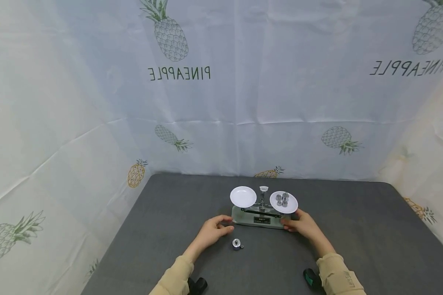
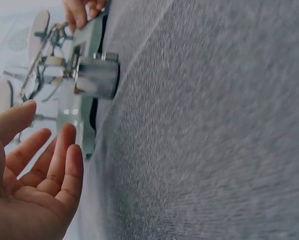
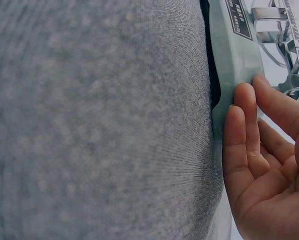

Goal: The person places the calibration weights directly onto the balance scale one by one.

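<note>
A green-based balance scale (image 1: 261, 220) stands on the dark tabletop. Its left pan (image 1: 243, 197) is bare, and several metal weights (image 1: 284, 200) sit on its right pan (image 1: 277, 207). My right hand (image 1: 303, 225) holds the right end of the base, fingertips (image 3: 234, 122) against the green edge. My left hand (image 1: 215, 230) is spread with relaxed fingers (image 2: 64, 150) beside the left end of the base, holding nothing; whether it touches is unclear. In front of the scale stands a metal weight (image 1: 236, 243), with a much smaller weight (image 1: 242, 246) next to it.
The grey cloth-like tabletop (image 1: 266, 270) reaches back to a hanging pineapple-print curtain (image 1: 243, 147), which also hangs at both sides. Black devices (image 1: 197, 285) are near my wrists, below the sleeves.
</note>
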Demonstrator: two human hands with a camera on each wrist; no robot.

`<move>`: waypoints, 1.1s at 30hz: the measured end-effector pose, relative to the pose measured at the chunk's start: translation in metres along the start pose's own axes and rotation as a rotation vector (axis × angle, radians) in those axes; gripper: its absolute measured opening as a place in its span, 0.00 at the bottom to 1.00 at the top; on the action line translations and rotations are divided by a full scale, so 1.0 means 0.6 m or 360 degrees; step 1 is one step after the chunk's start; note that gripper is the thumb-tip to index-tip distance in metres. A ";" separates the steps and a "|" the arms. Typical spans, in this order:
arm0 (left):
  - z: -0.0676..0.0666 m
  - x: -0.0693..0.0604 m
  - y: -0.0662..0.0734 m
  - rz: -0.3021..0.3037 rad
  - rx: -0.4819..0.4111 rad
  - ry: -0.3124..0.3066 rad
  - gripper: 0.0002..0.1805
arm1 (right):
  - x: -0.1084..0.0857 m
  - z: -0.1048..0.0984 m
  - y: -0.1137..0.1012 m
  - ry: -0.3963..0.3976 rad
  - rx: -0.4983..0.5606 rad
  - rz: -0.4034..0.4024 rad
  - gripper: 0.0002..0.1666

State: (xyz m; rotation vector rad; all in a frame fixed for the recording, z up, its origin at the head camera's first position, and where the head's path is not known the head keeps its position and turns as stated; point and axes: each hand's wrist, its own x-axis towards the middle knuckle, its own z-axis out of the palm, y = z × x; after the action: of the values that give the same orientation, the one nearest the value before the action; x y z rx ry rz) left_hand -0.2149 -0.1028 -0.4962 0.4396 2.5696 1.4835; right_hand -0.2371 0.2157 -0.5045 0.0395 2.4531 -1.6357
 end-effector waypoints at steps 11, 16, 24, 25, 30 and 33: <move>0.011 -0.020 0.003 0.0057 -0.0028 -0.0208 0.19 | 0.003 0.001 0.005 0.0003 -0.0023 0.0019 0.36; 0.017 -0.026 -0.006 0.0164 -0.0018 -0.0242 0.20 | 0.000 -0.001 0.000 -0.0013 -0.0018 0.0019 0.36; 0.021 -0.033 0.006 0.0048 -0.0086 -0.0281 0.19 | -0.004 -0.004 -0.006 -0.0065 -0.0008 0.0011 0.35; 0.022 -0.033 0.006 0.0042 -0.0080 -0.0276 0.18 | -0.005 -0.004 -0.006 -0.0062 -0.0005 0.0010 0.34; 0.027 -0.027 -0.008 0.0041 -0.0102 -0.0274 0.16 | -0.003 -0.004 -0.005 -0.0062 -0.0002 -0.0001 0.35; 0.027 -0.026 -0.010 0.0023 -0.0140 -0.0286 0.15 | -0.002 -0.004 -0.005 -0.0068 -0.0002 0.0000 0.35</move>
State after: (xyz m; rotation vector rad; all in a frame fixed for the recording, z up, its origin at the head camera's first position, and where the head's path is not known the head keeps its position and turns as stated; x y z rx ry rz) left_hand -0.1973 -0.0975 -0.5098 0.5532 2.3590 1.4818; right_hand -0.2365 0.2170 -0.5008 0.0042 2.4229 -1.6182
